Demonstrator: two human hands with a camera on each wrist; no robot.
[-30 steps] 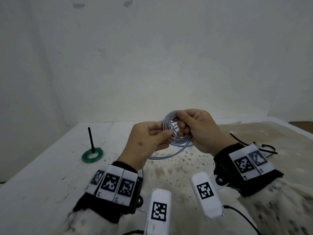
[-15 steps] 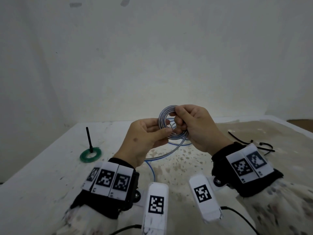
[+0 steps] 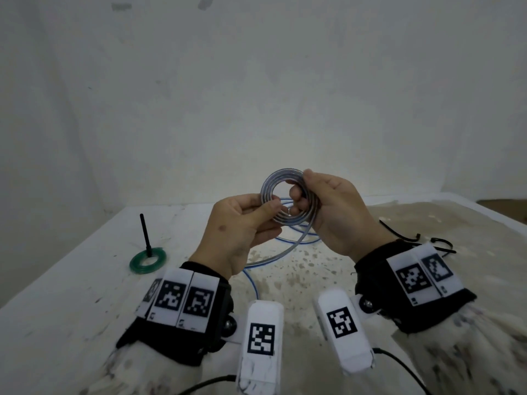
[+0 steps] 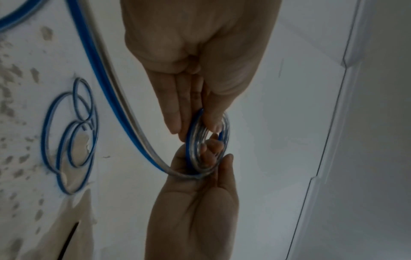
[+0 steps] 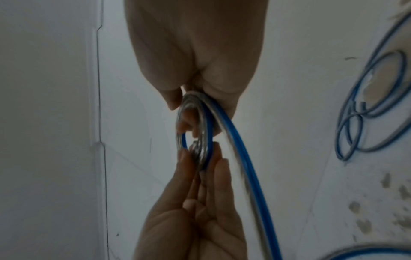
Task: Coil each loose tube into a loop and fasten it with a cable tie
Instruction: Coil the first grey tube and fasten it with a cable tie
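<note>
A clear tube with a blue stripe is wound into a small coil (image 3: 281, 178) held upright above the table (image 3: 85, 280). My left hand (image 3: 272, 205) pinches the coil's left side between thumb and fingers. My right hand (image 3: 302, 192) grips the right side, with fingers hooked through the middle. The tube's loose tail (image 3: 273, 252) drops from the coil near the right hand to the table. In the left wrist view the left hand (image 4: 200, 119) comes in from the top and the right hand (image 4: 195, 202) from below, both on the coil (image 4: 225, 123). The right wrist view shows the coil (image 5: 205, 126) edge-on.
A green coiled tube (image 3: 148, 259) with a black cable tie (image 3: 146, 235) standing up from it lies at the table's left. Loose black cable ties (image 3: 427, 243) lie at the right behind my right wrist. More blue-striped tube lies in loose loops (image 4: 68, 140) on the stained tabletop.
Both hands have lifted the coil a little higher. The right hand's grip has shifted on the coil's right side.
</note>
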